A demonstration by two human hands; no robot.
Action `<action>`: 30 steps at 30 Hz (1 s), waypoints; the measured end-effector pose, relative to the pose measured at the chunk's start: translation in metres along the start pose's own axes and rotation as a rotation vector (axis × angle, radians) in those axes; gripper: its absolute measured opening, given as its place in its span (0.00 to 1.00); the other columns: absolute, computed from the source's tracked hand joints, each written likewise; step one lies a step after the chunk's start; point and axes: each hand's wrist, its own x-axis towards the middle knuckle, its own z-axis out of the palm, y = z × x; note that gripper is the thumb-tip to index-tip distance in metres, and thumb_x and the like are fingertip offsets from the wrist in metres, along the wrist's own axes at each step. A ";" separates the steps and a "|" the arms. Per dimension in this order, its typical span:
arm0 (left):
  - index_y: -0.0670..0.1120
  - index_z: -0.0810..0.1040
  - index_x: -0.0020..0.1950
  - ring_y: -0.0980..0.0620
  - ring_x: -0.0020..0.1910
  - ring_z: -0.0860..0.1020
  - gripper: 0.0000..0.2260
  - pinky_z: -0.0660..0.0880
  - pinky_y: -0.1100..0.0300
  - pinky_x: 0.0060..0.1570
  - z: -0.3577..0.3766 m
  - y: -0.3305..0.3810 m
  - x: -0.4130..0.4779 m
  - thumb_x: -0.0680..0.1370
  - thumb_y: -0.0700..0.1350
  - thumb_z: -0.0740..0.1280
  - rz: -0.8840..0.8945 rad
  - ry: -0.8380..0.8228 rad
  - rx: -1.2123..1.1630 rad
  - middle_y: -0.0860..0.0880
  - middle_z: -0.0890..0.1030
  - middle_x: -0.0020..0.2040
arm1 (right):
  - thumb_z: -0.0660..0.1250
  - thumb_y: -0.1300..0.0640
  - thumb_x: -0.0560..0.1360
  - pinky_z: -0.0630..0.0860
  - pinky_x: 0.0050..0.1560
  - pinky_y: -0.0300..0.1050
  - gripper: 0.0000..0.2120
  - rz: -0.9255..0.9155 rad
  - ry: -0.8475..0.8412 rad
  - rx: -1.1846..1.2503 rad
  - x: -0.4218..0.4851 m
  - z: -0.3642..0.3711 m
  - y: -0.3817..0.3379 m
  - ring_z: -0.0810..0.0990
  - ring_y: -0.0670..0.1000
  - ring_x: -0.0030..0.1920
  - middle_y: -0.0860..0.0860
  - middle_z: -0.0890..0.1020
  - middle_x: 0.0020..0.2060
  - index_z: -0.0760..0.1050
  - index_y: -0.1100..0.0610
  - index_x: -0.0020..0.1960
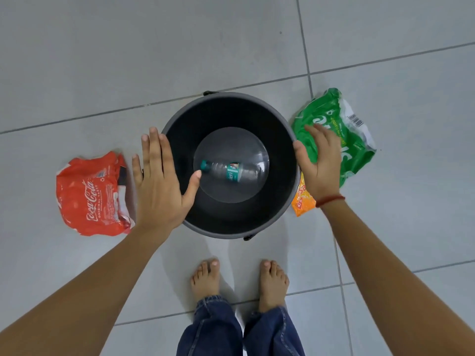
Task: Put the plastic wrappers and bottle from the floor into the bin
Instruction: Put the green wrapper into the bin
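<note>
A black round bin stands on the tiled floor right in front of my bare feet. A clear plastic bottle with a teal cap and label lies on its side at the bin's bottom. A red Coca-Cola wrapper lies on the floor left of the bin. On the bin's right lie a green wrapper and a small orange wrapper. My left hand hovers flat over the bin's left rim, fingers apart, empty. Over the green wrapper's left part, my right hand is spread and holds nothing.
The floor is pale grey tiles with dark grout lines all around the bin. My bare feet and blue jeans stand just below the bin. Two small handle lugs stick out from the bin's rim, at top left and bottom right.
</note>
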 end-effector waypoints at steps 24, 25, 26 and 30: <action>0.41 0.45 0.77 0.45 0.77 0.45 0.36 0.45 0.47 0.73 0.007 -0.004 -0.002 0.78 0.63 0.46 0.008 0.008 -0.096 0.42 0.48 0.79 | 0.58 0.67 0.70 0.71 0.51 0.55 0.28 -0.008 0.170 -0.303 -0.051 -0.049 -0.030 0.73 0.62 0.54 0.65 0.76 0.57 0.68 0.58 0.70; 0.42 0.45 0.77 0.46 0.77 0.44 0.35 0.45 0.47 0.73 0.006 -0.004 -0.002 0.78 0.62 0.47 0.009 0.007 -0.119 0.42 0.47 0.79 | 0.58 0.67 0.69 0.71 0.50 0.55 0.29 -0.082 0.148 -0.337 -0.063 -0.054 -0.053 0.73 0.62 0.54 0.65 0.75 0.59 0.70 0.57 0.69; 0.42 0.45 0.77 0.47 0.77 0.44 0.34 0.44 0.48 0.73 0.006 -0.004 -0.001 0.78 0.61 0.47 0.015 0.006 -0.153 0.42 0.47 0.79 | 0.57 0.68 0.67 0.72 0.47 0.55 0.29 -0.145 0.101 -0.400 -0.073 -0.053 -0.070 0.74 0.63 0.52 0.65 0.75 0.61 0.71 0.57 0.68; 0.42 0.48 0.77 0.49 0.77 0.44 0.29 0.40 0.52 0.73 -0.001 -0.004 -0.001 0.80 0.54 0.48 0.018 0.028 -0.342 0.44 0.48 0.79 | 0.61 0.67 0.62 0.72 0.42 0.52 0.26 -0.142 -0.204 -0.706 -0.091 -0.016 -0.106 0.76 0.63 0.49 0.66 0.72 0.66 0.78 0.57 0.59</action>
